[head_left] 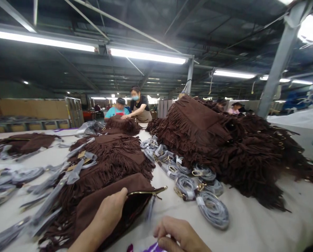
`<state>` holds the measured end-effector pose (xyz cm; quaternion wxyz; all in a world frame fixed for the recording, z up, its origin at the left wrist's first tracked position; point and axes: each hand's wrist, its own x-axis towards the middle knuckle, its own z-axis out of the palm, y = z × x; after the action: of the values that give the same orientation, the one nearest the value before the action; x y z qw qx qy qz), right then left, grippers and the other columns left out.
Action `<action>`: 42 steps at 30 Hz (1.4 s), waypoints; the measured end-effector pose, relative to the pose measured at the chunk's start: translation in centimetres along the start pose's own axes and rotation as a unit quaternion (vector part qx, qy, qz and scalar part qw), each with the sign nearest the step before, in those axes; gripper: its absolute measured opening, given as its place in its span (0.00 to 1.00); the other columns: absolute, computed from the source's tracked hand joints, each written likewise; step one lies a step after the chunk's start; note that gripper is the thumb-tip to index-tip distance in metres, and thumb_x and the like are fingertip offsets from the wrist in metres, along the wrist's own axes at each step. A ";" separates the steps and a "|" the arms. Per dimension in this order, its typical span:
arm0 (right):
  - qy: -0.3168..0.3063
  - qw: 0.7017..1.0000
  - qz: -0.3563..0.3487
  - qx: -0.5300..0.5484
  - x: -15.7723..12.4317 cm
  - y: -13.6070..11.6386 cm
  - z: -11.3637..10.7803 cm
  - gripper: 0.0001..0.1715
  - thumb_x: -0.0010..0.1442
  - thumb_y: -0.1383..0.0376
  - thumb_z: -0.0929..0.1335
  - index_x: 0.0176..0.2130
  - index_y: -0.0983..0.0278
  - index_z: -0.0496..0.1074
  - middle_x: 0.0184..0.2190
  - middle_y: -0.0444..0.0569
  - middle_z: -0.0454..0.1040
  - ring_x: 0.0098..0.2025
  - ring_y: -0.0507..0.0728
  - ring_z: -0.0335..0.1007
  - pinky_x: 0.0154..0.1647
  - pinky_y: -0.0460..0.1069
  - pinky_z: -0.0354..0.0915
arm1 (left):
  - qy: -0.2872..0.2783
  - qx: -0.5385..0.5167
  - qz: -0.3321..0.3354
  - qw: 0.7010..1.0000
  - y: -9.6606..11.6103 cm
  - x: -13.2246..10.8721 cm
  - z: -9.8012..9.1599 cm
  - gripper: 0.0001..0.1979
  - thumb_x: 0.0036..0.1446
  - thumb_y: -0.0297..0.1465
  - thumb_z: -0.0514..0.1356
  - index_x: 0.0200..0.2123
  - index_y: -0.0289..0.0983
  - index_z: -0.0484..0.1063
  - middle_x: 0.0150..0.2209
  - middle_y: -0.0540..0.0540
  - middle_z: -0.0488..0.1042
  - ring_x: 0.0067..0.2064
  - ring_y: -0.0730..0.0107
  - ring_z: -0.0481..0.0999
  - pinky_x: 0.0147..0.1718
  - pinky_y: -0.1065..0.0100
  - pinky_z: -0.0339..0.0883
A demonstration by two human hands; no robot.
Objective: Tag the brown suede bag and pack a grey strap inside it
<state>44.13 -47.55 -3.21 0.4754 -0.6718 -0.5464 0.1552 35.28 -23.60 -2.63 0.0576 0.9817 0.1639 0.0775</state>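
My left hand [107,211] is closed on the upper edge of a dark brown fringed bag [101,199]. The bag's gold zipper [147,191] is undone, and its dark mouth gapes to the right of my fingers. A blurred greyish strip [150,208] hangs below the zipper's end. To the right of the bag, low in view, is my right hand [176,234] with its fingers curled together. Whatever lies in those fingers is hidden. Just under them, a piece of purple material [155,248] shows at the bottom edge.
A large heap of brown fringed bags [198,122] rises on the right. Wrapped coiled straps [212,210] with gold hardware lie before it. More fringed bags [114,150] and plastic-wrapped straps [51,196] cover the left of the white table [251,224]. Two people [139,108] are at the far end.
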 end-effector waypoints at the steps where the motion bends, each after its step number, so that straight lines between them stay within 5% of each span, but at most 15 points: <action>1: -0.003 0.999 -0.036 -0.025 0.9 -0.3 0.3 0.07 0.58 0.67 0.63 0.29 0.62 0.68 0.37 0.49 0.76 0.40 0.56 0.71 0.42 0.47 0.64 | 0.003 -0.003 0.002 1.000 -0.2 0.1 -0.2 0.11 0.67 0.26 0.44 0.39 0.39 0.65 0.37 0.41 0.81 0.43 0.53 0.80 0.36 0.63 0.65; 5: -0.078 0.976 -0.061 -0.194 4.4 -0.4 2.2 0.08 0.55 0.74 0.66 0.36 0.64 0.70 0.49 0.54 0.74 0.51 0.59 0.70 0.50 0.48 0.64 | 0.009 -0.004 0.030 0.999 -0.8 0.2 -0.7 0.10 0.67 0.25 0.46 0.36 0.40 0.64 0.35 0.43 0.81 0.41 0.57 0.81 0.34 0.66 0.64; 9: -0.125 0.910 0.055 -0.391 7.0 0.2 4.0 0.13 0.59 0.77 0.64 0.43 0.68 0.72 0.44 0.56 0.76 0.45 0.62 0.74 0.41 0.50 0.67 | 0.018 0.000 0.037 0.999 -1.3 0.3 -1.3 0.09 0.67 0.27 0.47 0.36 0.40 0.64 0.35 0.45 0.80 0.40 0.60 0.80 0.34 0.67 0.65; 14: -0.114 0.897 0.084 -0.419 8.8 0.9 4.0 0.12 0.59 0.74 0.65 0.41 0.68 0.75 0.41 0.59 0.77 0.42 0.64 0.76 0.36 0.51 0.64 | 0.030 0.017 0.055 0.998 -1.8 0.9 -2.0 0.09 0.66 0.26 0.47 0.38 0.40 0.66 0.37 0.45 0.78 0.41 0.61 0.79 0.38 0.67 0.67; 21: -0.117 0.916 0.078 -0.376 9.9 1.1 2.1 0.09 0.60 0.71 0.66 0.36 0.64 0.76 0.39 0.51 0.79 0.40 0.58 0.75 0.34 0.47 0.58 | 0.033 0.028 0.136 0.990 -1.1 1.4 -3.3 0.14 0.60 0.19 0.48 0.40 0.41 0.69 0.43 0.46 0.74 0.43 0.62 0.74 0.44 0.64 0.67; 25: -0.117 0.924 0.084 -0.355 9.9 1.9 1.7 0.11 0.61 0.71 0.65 0.34 0.65 0.77 0.36 0.52 0.80 0.37 0.57 0.74 0.32 0.47 0.56 | -0.021 0.028 0.226 0.974 -1.7 -0.1 -3.8 0.14 0.55 0.18 0.52 0.31 0.40 0.73 0.50 0.46 0.72 0.47 0.60 0.73 0.46 0.62 0.67; 27: -0.117 0.927 0.085 -0.346 9.8 2.5 1.6 0.11 0.62 0.71 0.65 0.34 0.66 0.77 0.35 0.53 0.80 0.37 0.57 0.74 0.33 0.48 0.56 | -0.052 0.024 0.190 0.980 -2.6 -1.5 -3.7 0.13 0.53 0.19 0.53 0.29 0.39 0.75 0.51 0.44 0.72 0.46 0.58 0.74 0.46 0.61 0.68; 30: -0.114 0.933 0.079 -0.333 9.6 3.0 1.6 0.10 0.60 0.72 0.65 0.32 0.66 0.77 0.34 0.53 0.80 0.38 0.58 0.74 0.33 0.48 0.56 | -0.074 -0.025 0.102 0.992 -4.2 -3.8 -3.2 0.18 0.49 0.20 0.56 0.42 0.41 0.76 0.48 0.43 0.75 0.46 0.58 0.76 0.47 0.61 0.69; 33: -0.109 0.939 0.067 -0.320 9.2 2.7 1.9 0.11 0.60 0.73 0.66 0.30 0.64 0.76 0.33 0.51 0.79 0.37 0.57 0.73 0.34 0.48 0.56 | -0.067 -0.121 0.077 0.987 -5.5 -5.2 -2.5 0.30 0.47 0.18 0.53 0.54 0.44 0.70 0.48 0.46 0.77 0.50 0.61 0.76 0.52 0.63 0.67; 36: -0.099 0.947 0.037 -0.302 8.7 1.4 3.1 0.09 0.61 0.72 0.66 0.31 0.64 0.74 0.34 0.49 0.78 0.38 0.57 0.72 0.36 0.47 0.58 | -0.043 -0.219 0.044 0.974 -6.6 -5.3 -1.9 0.35 0.42 0.16 0.50 0.55 0.43 0.70 0.55 0.48 0.75 0.58 0.64 0.71 0.60 0.61 0.60; 39: -0.085 0.987 0.030 -0.134 8.6 0.0 5.7 0.10 0.62 0.72 0.63 0.30 0.64 0.70 0.30 0.46 0.77 0.35 0.54 0.72 0.36 0.46 0.59 | -0.047 -0.313 -0.025 0.948 -7.9 -4.9 -1.3 0.36 0.38 0.19 0.51 0.55 0.37 0.70 0.58 0.45 0.73 0.61 0.59 0.68 0.63 0.57 0.55; 42: -0.118 0.974 0.162 0.101 9.8 -0.4 8.7 0.11 0.60 0.73 0.61 0.27 0.63 0.65 0.23 0.41 0.74 0.18 0.49 0.63 0.23 0.43 0.58 | -0.069 -0.408 -0.065 0.908 -9.3 -4.6 -0.5 0.36 0.38 0.22 0.53 0.56 0.35 0.70 0.58 0.44 0.72 0.60 0.56 0.68 0.61 0.57 0.57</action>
<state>41.00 -34.87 -4.21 0.4418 -0.6769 -0.4636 0.3628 28.00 -16.38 -4.07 0.4689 0.8629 0.1768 0.0654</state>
